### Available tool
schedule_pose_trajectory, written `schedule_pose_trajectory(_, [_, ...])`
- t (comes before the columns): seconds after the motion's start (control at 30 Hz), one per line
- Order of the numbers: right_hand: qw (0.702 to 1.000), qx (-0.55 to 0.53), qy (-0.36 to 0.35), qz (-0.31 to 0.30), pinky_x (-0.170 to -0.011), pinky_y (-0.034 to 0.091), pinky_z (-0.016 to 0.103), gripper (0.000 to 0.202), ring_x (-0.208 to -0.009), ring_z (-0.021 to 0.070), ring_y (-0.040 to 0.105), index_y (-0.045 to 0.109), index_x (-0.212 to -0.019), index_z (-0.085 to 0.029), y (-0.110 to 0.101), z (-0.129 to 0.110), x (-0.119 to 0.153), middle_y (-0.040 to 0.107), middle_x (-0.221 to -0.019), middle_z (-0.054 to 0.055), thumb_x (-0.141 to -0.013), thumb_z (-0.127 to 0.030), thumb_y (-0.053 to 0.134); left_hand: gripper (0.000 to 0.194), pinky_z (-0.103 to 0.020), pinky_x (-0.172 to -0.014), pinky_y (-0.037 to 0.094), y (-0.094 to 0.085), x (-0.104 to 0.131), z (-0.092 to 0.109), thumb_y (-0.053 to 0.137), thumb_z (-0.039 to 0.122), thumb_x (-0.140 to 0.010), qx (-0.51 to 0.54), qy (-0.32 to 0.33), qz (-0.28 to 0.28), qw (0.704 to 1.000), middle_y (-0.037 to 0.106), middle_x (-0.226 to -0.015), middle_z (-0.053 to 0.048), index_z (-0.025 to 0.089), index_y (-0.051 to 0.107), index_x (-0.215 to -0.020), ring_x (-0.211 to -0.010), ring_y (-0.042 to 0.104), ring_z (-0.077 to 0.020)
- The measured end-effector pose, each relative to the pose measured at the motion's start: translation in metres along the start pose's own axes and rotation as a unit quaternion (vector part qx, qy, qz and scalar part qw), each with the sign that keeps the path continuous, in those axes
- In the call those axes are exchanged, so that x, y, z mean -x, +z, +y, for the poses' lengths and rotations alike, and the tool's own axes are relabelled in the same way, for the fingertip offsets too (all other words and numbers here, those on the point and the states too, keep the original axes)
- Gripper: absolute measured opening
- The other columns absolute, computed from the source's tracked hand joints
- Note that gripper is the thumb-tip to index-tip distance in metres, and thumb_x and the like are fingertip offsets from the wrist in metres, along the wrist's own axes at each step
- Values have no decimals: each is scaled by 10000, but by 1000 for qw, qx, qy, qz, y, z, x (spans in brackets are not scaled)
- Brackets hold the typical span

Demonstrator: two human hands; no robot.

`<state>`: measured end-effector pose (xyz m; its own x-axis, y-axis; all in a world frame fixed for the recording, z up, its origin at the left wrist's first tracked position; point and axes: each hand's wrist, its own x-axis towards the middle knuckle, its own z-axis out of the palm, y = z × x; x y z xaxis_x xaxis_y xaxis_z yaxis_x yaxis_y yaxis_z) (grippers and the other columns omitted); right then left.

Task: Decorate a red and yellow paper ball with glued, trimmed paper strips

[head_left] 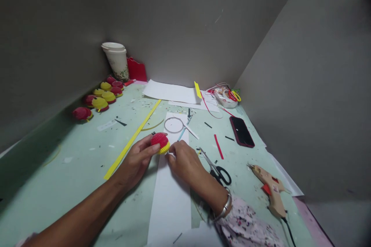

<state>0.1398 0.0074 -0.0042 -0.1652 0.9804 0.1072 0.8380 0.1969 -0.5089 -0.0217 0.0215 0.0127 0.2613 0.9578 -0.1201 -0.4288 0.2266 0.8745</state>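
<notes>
My left hand (140, 158) holds a small ball-like piece (160, 141), red on top and yellow below, between thumb and fingers. Against the yellow side of the piece, my right hand (182, 161) has its fingers pinched together; what lies between the fingertips is too small to make out. Both hands are above a long white paper strip (171, 208). Just beyond them lies a thin metal ring (174, 125). Black-handled scissors (220, 173) rest beside my right wrist.
Red and yellow pieces (100, 103) and a paper cup (116, 60) stand at back left. A yellow strip (133, 139) lies left. On the right are a phone (242, 131), a glue gun (271, 189) and a tape roll (226, 97). Paper sheets (174, 92) lie behind.
</notes>
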Motion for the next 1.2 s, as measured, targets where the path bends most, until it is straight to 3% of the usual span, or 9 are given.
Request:
schedule_pose_trajectory(0.33, [1000,-1,8,-9,-736,417,314,115,-815,203,591,638,-897,-186,1,-1,0,659,-878,69,-868,-136,540,314,-351,-981,452,-2,-1,-2,793,292,-742,-22,9,10,1000,737,-1090,-74,196,743,-1037,-1078,624,-251])
schedule_pose_trajectory(0.57, [1000,9,-6,-19,-759,427,337,188,-873,218,587,615,-1056,-196,-2,-5,4,636,-1011,92,-896,-157,525,295,-368,-972,458,-1,-1,-1,779,318,-751,-36,22,20,999,737,-1056,-76,193,746,-1015,-1040,633,-258])
schedule_pose_trajectory(0.77, [999,24,-18,-41,-746,430,351,171,-854,227,595,643,-958,-170,0,-7,2,631,-957,110,-929,-143,476,291,-337,-962,462,-1,-2,-1,803,318,-725,-34,13,28,999,746,-1053,-64,202,752,-987,-1040,637,-245])
schedule_pose_trajectory(1.2, [997,46,-31,-50,-679,414,331,191,-790,220,573,603,-1003,-142,-3,-10,7,613,-993,127,-946,-105,424,286,-333,-972,461,-2,-1,-2,799,325,-729,-27,11,31,999,754,-1061,-63,210,760,-988,-1050,641,-242])
